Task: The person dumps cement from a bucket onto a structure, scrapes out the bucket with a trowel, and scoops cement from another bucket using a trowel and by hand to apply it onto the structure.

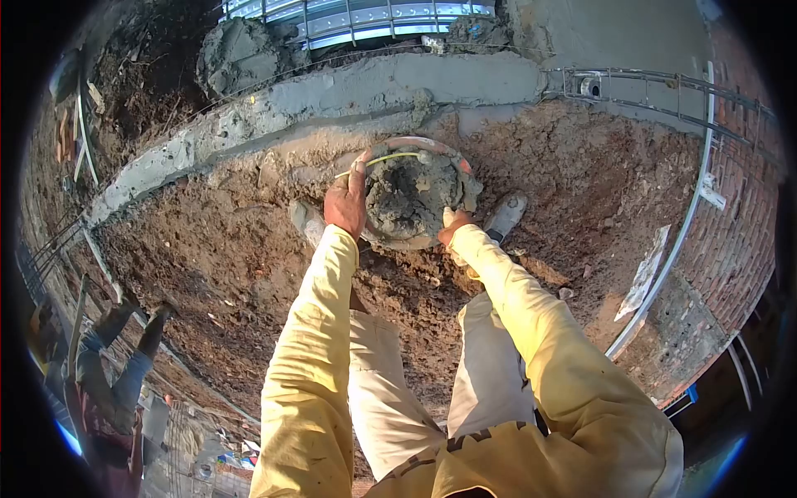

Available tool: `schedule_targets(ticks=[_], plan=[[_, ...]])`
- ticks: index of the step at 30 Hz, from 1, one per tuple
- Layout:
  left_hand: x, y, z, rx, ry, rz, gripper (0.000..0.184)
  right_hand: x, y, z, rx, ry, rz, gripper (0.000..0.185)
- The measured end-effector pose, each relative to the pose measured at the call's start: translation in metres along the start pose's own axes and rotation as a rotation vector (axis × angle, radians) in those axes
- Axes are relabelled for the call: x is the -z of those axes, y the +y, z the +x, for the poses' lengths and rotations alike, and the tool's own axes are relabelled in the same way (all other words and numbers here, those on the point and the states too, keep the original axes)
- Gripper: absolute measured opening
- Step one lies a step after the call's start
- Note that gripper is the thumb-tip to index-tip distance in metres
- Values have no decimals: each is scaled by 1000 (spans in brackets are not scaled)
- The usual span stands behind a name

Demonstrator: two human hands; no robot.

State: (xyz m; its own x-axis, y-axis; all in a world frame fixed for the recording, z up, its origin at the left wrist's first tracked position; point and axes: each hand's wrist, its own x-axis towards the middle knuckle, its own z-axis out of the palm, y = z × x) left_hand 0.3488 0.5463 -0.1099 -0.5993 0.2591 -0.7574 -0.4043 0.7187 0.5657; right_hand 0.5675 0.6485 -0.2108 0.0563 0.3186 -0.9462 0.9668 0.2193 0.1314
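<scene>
A round pan full of wet grey mortar is on the brown soil between my feet. Lumps of mortar cling to its far and right edges. My left hand grips the pan's left rim, fingers stretched along the edge. Beside those fingertips, a thin yellow-green strip curves across the pan's far side. My right hand is closed at the near right rim, and its fingers are partly hidden. Mortar-stained shoes show on either side: the left shoe and the right shoe.
Beyond the pan runs a low grey concrete strip, with steel rebar at its right end. Ribbed metal sheeting and a mortar heap lie farther off. A brick wall stands right; another person is at lower left.
</scene>
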Motion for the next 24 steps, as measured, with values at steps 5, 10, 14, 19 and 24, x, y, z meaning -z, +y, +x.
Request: schedule_targets(ticks=[5, 10, 14, 19, 24], plan=[[2, -13, 11, -51, -20, -69, 49, 21, 29, -49, 235, -308, 484, 90], [2, -25, 21, -113, 53, 61, 54, 43, 4, -14, 391, -368, 337, 84], [6, -29, 35, -101, 61, 171, 56, 51, 21, -10, 501, -383, 252, 78], [3, -39, 49, -93, 47, 120, 57, 80, 41, -34, 549, -481, 197, 73], [2, -36, 55, -106, 13, 98, 59, 131, 52, -75, 447, -769, 176, 54]])
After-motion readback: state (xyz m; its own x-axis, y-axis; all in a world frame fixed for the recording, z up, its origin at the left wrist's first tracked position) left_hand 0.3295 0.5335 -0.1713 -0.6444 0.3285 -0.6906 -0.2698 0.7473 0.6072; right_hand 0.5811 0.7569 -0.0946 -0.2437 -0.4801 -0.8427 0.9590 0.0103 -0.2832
